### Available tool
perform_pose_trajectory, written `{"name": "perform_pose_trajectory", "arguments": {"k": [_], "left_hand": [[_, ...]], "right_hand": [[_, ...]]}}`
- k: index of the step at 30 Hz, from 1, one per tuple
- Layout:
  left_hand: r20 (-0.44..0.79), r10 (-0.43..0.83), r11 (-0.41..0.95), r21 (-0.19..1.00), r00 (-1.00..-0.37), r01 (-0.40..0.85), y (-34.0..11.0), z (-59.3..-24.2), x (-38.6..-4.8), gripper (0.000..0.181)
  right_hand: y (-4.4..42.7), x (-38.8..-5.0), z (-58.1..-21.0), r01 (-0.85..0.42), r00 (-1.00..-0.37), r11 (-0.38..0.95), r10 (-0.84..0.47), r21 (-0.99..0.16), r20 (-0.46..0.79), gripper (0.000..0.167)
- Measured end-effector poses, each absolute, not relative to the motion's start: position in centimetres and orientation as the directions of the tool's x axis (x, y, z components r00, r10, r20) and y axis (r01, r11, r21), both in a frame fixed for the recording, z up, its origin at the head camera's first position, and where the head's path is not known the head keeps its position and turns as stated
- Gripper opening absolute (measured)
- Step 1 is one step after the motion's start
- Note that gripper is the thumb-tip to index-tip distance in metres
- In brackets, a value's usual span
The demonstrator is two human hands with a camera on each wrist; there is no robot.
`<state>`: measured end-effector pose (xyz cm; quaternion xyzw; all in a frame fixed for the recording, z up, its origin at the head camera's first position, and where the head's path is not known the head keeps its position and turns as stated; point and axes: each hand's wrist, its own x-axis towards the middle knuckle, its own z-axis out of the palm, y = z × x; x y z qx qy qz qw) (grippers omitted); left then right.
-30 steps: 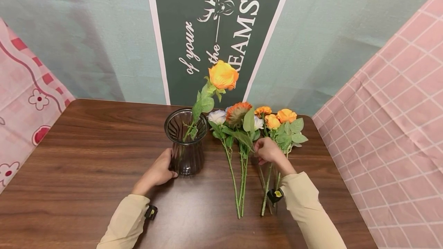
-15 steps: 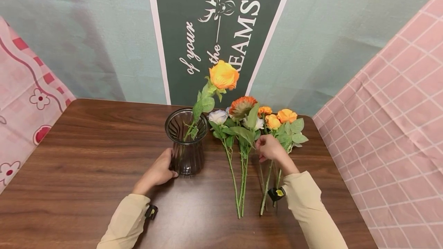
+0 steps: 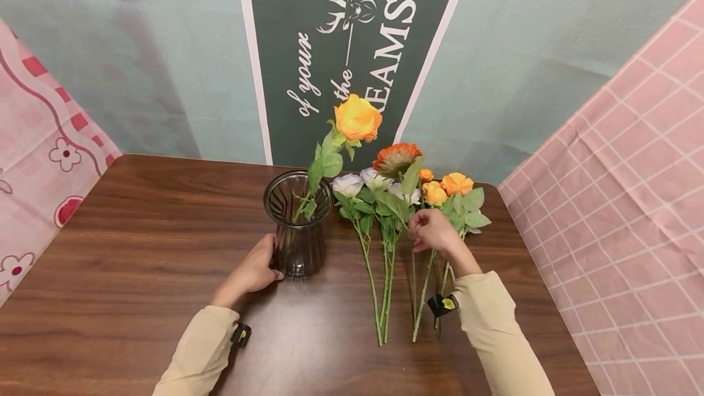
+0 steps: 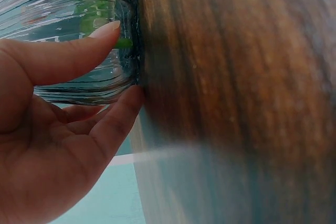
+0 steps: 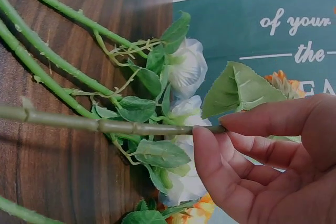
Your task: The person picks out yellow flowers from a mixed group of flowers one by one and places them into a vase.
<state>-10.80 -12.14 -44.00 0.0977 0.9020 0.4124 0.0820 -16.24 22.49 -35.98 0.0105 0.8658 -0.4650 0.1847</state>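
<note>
A dark, ribbed glass vase [image 3: 299, 249] stands upright, holding a single yellow-orange rose [image 3: 357, 118] that leans right. My left hand [image 3: 253, 269] holds the vase low on its left side; the left wrist view shows the thumb [image 4: 79, 59] and fingers around its base. With thumb and fingers, my right hand [image 3: 436, 231] pinches the stem [image 5: 105, 125] of an orange-red flower [image 3: 397, 159] below its leaves. This bloom is raised above several pale white-lilac roses [image 3: 348, 185] lying beside the vase. Part of its stem is hidden behind the fingers in the right wrist view.
Orange roses [image 3: 456, 184] with leaves and green stems lie to the right, partly behind my right hand and wrist. Everything rests on a brown wooden table [image 3: 137, 249]. A printed cloth [image 3: 357, 47] hangs at the back; pink cloths hang at both sides.
The orange-red flower has risen and shifted right, uncovering more of the pale roses. My right hand has moved slightly up and right with it. The left hand keeps holding the vase.
</note>
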Motion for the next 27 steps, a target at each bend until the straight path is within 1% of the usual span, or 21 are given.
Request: {"name": "perform_pose_trajectory", "arguments": {"k": [5,15,19,27], "left_hand": [[-0.053,0.249,0.64,0.759,-0.967,0.124,-12.14,-43.86,-10.78,0.056],[-0.055,0.253,0.639,0.759,-0.966,0.124,-12.09,-44.06,-10.74,0.056],[-0.059,0.248,0.64,0.76,-0.967,0.118,-12.17,-44.04,-10.78,0.056],[-0.071,0.242,0.647,0.755,-0.968,0.107,-12.13,-44.08,-10.88,0.057]], "right_hand": [[22.47,-16.12,-35.55,0.185,-0.938,0.543,-0.152,-0.819,-0.313,0.012],[22.38,-15.97,-35.67,0.261,-0.92,0.459,-0.147,-0.849,-0.362,0.012],[22.41,-15.96,-35.79,0.285,-0.913,0.422,-0.155,-0.86,-0.378,0.009],[22.47,-15.91,-36.05,0.329,-0.895,0.376,-0.168,-0.866,-0.413,0.013]]}}
